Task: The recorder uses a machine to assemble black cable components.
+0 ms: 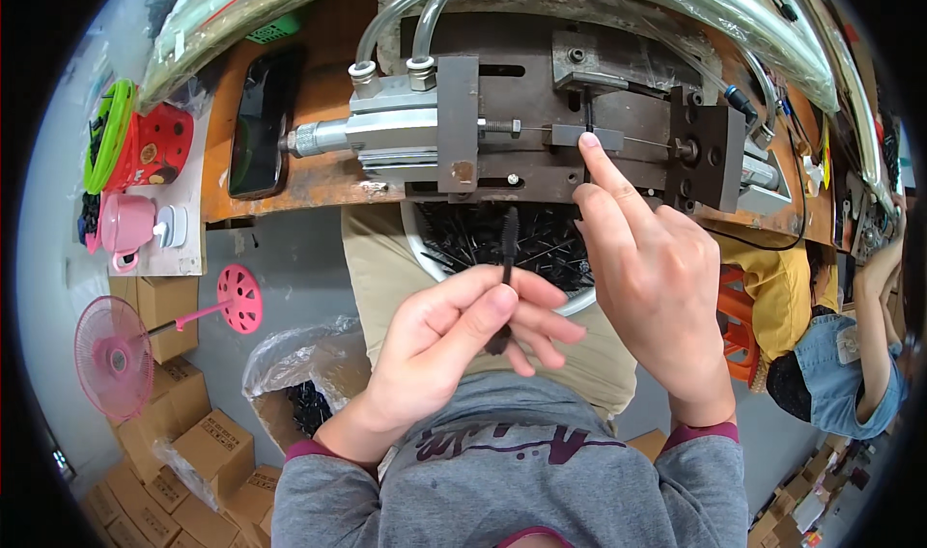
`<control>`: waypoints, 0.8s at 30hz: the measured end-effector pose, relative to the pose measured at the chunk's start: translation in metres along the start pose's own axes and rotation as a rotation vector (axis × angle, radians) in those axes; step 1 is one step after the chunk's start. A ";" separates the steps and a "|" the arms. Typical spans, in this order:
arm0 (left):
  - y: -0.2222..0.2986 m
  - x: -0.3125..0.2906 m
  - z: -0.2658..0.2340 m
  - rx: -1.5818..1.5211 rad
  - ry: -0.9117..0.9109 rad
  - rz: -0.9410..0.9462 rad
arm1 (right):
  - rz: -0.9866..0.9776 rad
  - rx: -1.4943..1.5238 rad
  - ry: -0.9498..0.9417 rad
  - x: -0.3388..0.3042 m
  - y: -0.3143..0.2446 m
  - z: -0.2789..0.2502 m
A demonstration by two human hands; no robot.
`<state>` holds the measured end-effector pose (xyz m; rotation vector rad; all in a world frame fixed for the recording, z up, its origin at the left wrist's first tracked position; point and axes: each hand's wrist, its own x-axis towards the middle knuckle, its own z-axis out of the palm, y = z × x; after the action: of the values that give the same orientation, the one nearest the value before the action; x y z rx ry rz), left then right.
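Between the thumb and fingers of my left hand (454,331) is a small black mascara brush (509,244), bristle end up, its lower end showing below the thumb. My right hand (652,268) reaches up to the metal fixture (637,167). Its index fingertip rests on a small grey block (608,140) in the middle. A second thin black brush (588,112) stands across this block, its lower part running behind the finger. The other right fingers are curled around that lower end; the thumb is hidden. Below both hands, a white tub (413,239) full of similar black brushes sits at my lap.
An air cylinder (396,128) with clear hoses is mounted left on the fixture. A dark phone (261,123) lies on the wooden bench further left. Cartons (212,451) and a pink fan (116,358) stand at lower left. Another person (840,384) sits at right.
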<state>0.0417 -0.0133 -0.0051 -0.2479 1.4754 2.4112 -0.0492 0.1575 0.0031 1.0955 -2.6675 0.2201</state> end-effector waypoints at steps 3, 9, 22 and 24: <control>0.001 -0.004 0.000 -0.017 -0.054 -0.025 | -0.026 0.134 0.053 0.003 0.007 -0.004; 0.003 -0.009 -0.001 -0.103 -0.180 -0.051 | 0.393 1.388 -0.090 0.002 -0.009 -0.014; 0.002 -0.017 -0.012 -0.178 -0.265 -0.008 | 0.464 1.724 -0.130 0.010 -0.028 -0.007; 0.002 -0.019 -0.010 -0.163 -0.255 0.006 | 0.489 1.735 -0.093 0.007 -0.025 -0.004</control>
<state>0.0585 -0.0262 -0.0027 0.0295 1.1730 2.4620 -0.0355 0.1357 0.0104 0.5137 -2.2587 2.8418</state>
